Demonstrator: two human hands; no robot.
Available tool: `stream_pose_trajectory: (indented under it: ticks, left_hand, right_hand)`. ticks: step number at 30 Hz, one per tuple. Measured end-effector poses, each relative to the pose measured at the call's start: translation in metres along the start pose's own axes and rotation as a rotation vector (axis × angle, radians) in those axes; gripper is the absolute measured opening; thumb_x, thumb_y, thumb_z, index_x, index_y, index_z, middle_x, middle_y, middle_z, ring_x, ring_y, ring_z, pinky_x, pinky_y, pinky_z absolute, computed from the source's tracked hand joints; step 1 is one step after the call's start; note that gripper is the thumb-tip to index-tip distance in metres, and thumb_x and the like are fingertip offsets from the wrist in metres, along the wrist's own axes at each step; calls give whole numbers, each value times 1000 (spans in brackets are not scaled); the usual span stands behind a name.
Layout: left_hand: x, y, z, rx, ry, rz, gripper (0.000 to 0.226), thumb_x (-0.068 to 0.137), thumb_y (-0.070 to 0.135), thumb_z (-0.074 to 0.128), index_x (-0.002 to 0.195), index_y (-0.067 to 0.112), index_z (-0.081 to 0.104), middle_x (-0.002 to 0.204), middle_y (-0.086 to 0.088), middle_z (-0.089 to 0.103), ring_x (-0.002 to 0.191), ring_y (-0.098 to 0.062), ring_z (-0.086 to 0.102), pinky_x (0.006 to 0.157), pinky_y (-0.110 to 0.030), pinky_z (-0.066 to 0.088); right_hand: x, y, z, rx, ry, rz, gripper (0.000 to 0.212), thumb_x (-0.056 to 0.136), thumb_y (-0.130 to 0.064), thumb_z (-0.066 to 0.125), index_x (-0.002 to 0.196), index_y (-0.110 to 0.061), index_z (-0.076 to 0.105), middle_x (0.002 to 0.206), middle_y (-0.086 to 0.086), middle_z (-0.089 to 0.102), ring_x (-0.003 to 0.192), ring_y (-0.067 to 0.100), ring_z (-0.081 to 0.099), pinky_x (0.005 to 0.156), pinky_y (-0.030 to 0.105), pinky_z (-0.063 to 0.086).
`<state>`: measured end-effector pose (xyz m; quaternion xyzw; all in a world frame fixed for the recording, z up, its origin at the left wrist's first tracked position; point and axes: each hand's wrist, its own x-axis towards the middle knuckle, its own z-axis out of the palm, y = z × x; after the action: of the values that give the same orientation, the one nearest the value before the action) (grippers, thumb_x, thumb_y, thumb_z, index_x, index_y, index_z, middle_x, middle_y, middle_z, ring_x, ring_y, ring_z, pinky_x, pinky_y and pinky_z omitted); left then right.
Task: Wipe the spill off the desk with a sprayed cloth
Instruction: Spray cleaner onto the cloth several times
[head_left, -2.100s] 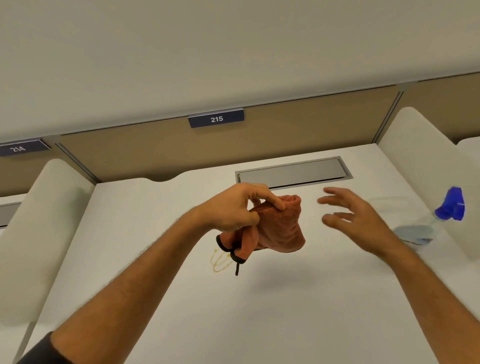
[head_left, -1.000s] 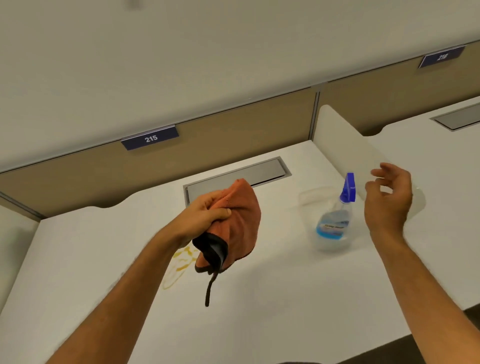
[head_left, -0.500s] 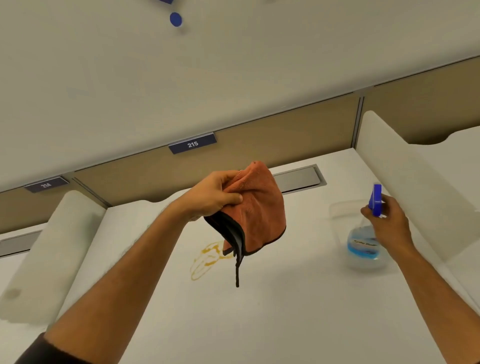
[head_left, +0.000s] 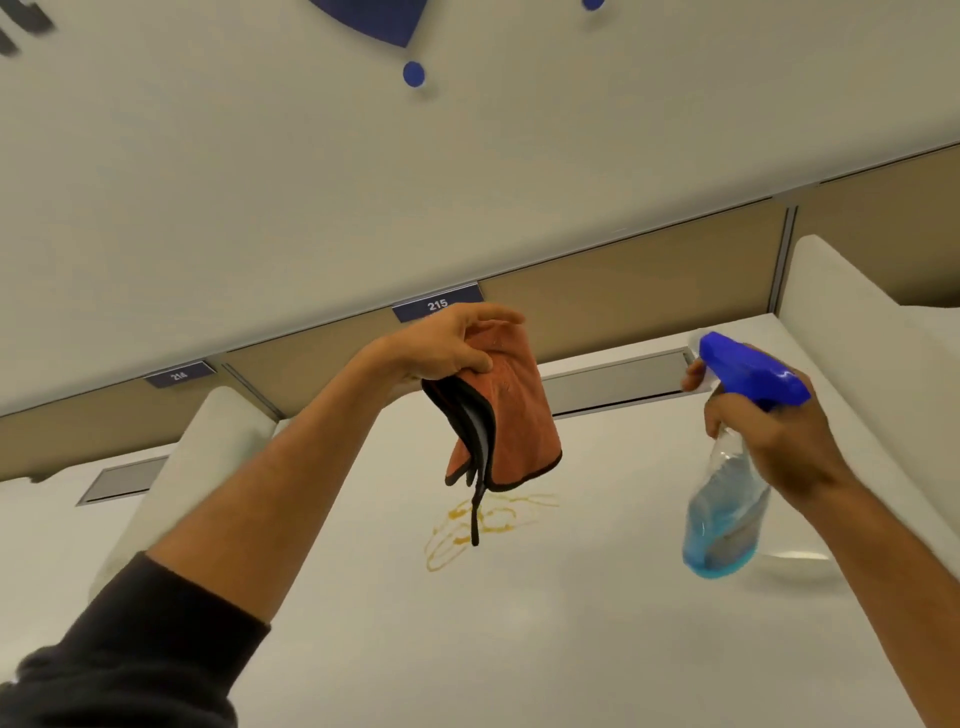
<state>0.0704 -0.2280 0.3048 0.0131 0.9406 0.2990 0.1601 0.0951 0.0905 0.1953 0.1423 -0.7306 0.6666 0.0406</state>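
White desk (head_left: 571, 639) stretched before you, with one amber spill (head_left: 483, 525), one cloth and one spray bottle. Your left hand (head_left: 447, 345), raised over the middle, was pinched shut on the folded orange cloth (head_left: 514, 415), which hung just above the spill. Your right hand (head_left: 774, 441), lifted at the right, was wrapped around the bottle (head_left: 727, 499), nozzle pointing left toward the cloth.

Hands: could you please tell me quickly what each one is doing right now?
Left hand: closed on the orange cloth.
Right hand: closed on the spray bottle.
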Motion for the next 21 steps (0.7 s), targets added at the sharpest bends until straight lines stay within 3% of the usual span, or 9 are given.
stream_pose_trajectory:
  ticks: [2,6,9,11,13,16,18,21]
  left_hand:
    - [1,2,-10,13,-27,-14,61,90,-3,63,136,37,59,138,3,58,104,-28,68,89,-45,59]
    - [1,-3,-29,-93,-5,-19,68,86,-14,61,135,33,63,138,0,61,115,-40,65,97,-57,52]
    - [-1,-4,-41,-138,13,30,71,85,-20,58,139,27,60,134,3,62,110,-29,67,99,-53,51]
    - [0,-4,-46,-144,16,53,72,85,-19,58,140,28,60,135,5,61,106,-33,67,97,-56,51]
    - [1,-5,-50,-157,18,66,72,85,-19,59,140,29,59,139,3,58,107,-36,66,95,-56,52]
    - [5,-6,-51,-189,11,79,73,86,-19,59,140,30,59,138,4,57,98,-26,65,89,-48,52]
    - [8,-8,-51,-202,4,96,73,85,-18,59,139,32,60,139,2,57,99,-30,64,87,-48,52]
    - [11,-10,-50,-197,-6,128,74,84,-18,59,138,33,60,142,1,56,110,-45,63,93,-60,52]
  right_hand:
    - [-3,-6,15,15,-14,48,16,85,-27,68,86,-11,65,72,18,64,62,21,59,60,28,49]
    - [-7,-14,41,-46,-20,87,35,78,-52,60,83,-17,65,59,3,61,55,11,58,50,16,47]
    - [-11,-18,51,-38,16,55,28,73,-51,58,82,-24,60,67,0,63,63,17,61,49,11,50]
    - [-13,-17,52,-17,30,38,29,76,-52,62,82,-24,60,65,-1,63,62,20,61,50,13,52]
    - [-15,-16,52,-15,-1,4,34,80,-54,65,83,-20,61,61,-3,62,63,20,62,51,15,52]
    - [-23,-14,56,-18,-3,5,26,78,-50,66,80,-26,59,60,-8,63,63,15,63,51,14,51]
    - [-25,-14,58,2,58,36,22,72,-45,61,81,-26,57,65,-3,63,63,20,62,51,13,52]
    - [-15,-20,56,-13,166,25,38,74,-46,58,91,-12,63,69,6,63,65,21,61,52,12,52]
